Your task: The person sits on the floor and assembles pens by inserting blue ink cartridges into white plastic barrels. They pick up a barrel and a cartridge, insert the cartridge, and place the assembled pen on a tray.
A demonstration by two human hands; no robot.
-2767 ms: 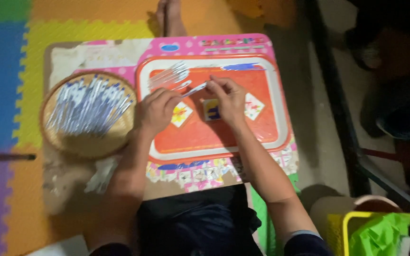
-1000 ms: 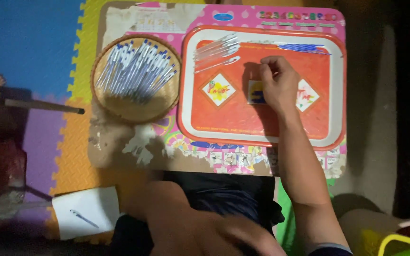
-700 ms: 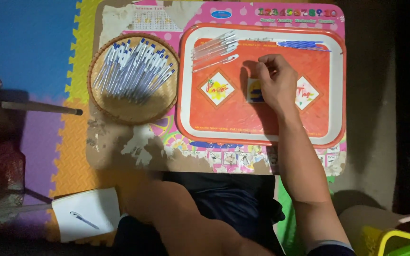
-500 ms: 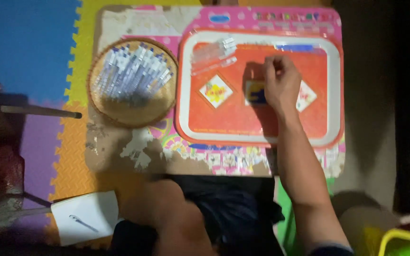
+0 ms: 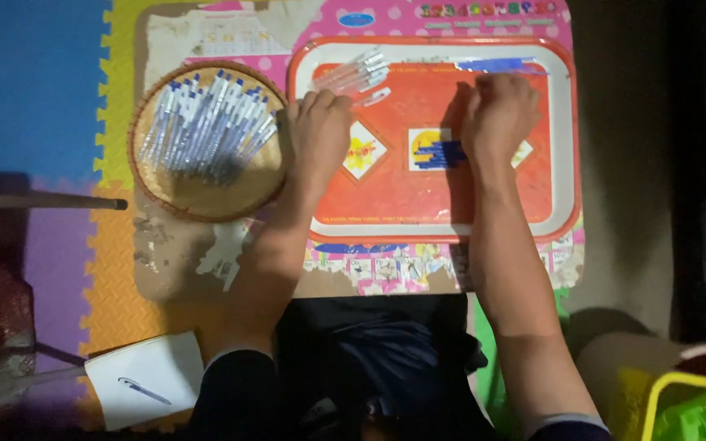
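Observation:
My left hand (image 5: 320, 131) lies on the left rim of an orange tray (image 5: 561, 147) with a white border. Its fingers are curled, nothing shows in them, and they point at a few clear pen barrels (image 5: 355, 73) just beyond. My right hand (image 5: 496, 114) rests knuckles-up on the tray's right half, fingers curled under so their tips are hidden. A small heap of blue pen caps (image 5: 439, 153) lies right beside it on the left. Several blue refills (image 5: 500, 64) lie along the tray's far edge above it.
A round woven basket (image 5: 206, 200) full of pens with blue caps stands left of the tray on a low pink table (image 5: 386, 269). Coloured foam mats cover the floor. A white card with a pen (image 5: 145, 390) lies near my left elbow, and a stick (image 5: 51, 202) lies at the left.
My left hand has come up from my lap to the tray's left rim. My right hand has stayed by the blue caps. The view has shifted slightly.

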